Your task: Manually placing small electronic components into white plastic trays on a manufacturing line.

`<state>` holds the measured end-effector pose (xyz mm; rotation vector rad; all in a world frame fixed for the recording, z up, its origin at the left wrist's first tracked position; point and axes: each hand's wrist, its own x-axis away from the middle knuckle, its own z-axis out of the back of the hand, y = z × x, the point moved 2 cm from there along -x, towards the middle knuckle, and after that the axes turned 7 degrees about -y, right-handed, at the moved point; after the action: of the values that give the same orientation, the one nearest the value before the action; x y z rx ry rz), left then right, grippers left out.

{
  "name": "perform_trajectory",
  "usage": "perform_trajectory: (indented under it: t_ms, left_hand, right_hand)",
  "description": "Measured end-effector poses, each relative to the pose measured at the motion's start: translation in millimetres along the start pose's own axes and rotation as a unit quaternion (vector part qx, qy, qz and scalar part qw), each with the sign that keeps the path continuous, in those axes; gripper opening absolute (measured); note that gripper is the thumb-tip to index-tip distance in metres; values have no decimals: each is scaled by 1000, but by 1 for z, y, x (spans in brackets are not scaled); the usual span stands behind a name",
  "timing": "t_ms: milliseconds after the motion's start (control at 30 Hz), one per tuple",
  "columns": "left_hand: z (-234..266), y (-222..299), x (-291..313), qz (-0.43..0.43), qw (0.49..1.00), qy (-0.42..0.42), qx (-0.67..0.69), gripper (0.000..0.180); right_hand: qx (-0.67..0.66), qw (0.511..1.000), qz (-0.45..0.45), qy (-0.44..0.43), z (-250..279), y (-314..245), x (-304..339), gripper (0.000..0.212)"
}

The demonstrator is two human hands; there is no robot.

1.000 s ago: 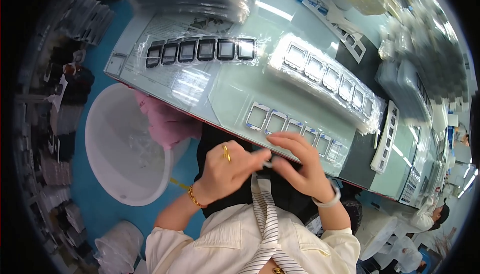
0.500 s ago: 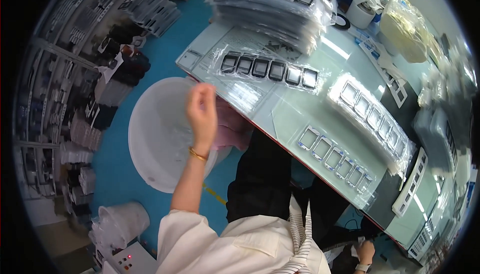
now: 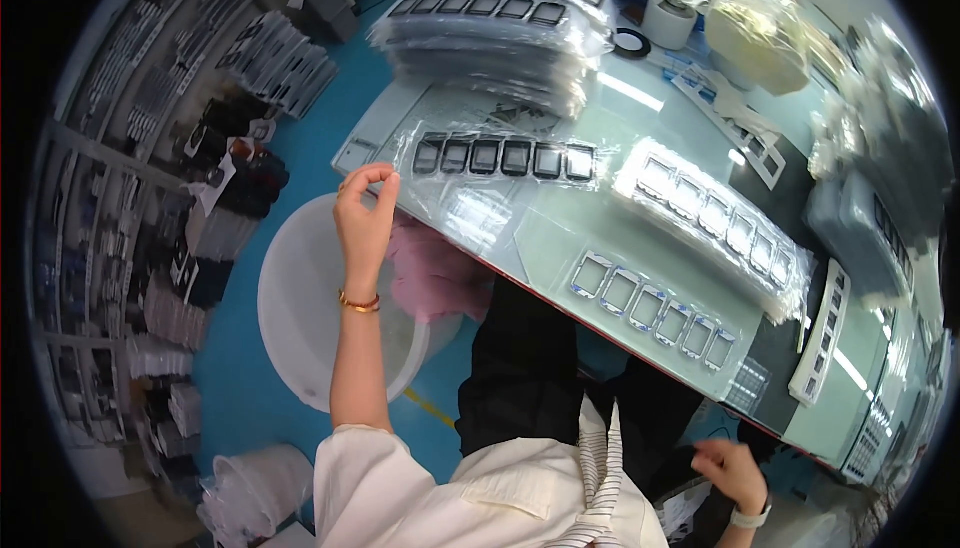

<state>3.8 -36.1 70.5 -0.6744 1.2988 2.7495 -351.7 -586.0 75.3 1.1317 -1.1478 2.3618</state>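
Note:
My left hand [image 3: 364, 218] is raised at the table's left corner, thumb and fingertips pressed together in a pinch. Whatever lies between the fingertips, if anything, is too small to make out. Close to them is a clear plastic sleeve with a row of black rectangular frames [image 3: 516, 158], lying flat on the glass-topped table [image 3: 545, 238]. Low on the right, below the table edge, my right hand [image 3: 735, 473] has loosely bent fingers, the thumb apart, and nothing visible in them. Several white-and-blue frames in a clear sleeve [image 3: 650, 306] lie nearer the front edge.
A tall stack of bagged frames [image 3: 490, 48] stands at the back. Another sleeved stack [image 3: 715, 218] sits to the right. Under my left arm is a large white bin [image 3: 300, 298], with pink cloth [image 3: 435, 268] beside it. Loaded shelves [image 3: 110, 248] line the left side.
My left hand has shifted left and slightly up to the table's corner. My right hand has come up further into view, away from a whitish thing beside it. The view has turned slightly.

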Motion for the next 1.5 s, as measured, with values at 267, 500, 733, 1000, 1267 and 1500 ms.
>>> perform_trajectory:
  t_ms: [267, 500, 733, 1000, 1267, 1500]
  left_hand:
    - [-9, 153, 28, -168, 975, -144, 1, 7]
    - [-20, 205, 59, -250, 946, -201, 43, 13]
    - [-81, 119, 89, -131, 959, -251, 23, 21]
    - [-101, 103, 115, -149, 950, -265, -63, 24]
    - [-106, 118, 115, -183, 948, -250, -71, 20]
    - [-153, 183, 153, -268, 901, -339, 46, 34]
  right_hand:
    - [198, 796, 508, 264, 50, -279, -75, 43]
    - [253, 712, 566, 329, 59, -329, -85, 24]
    - [227, 740, 502, 386, 111, -280, -23, 19]
    - [205, 791, 426, 388, 116, -209, -15, 22]
    - [201, 847, 338, 358, 93, -130, -58, 22]
    - [134, 853, 347, 366, 30, -162, -91, 53]
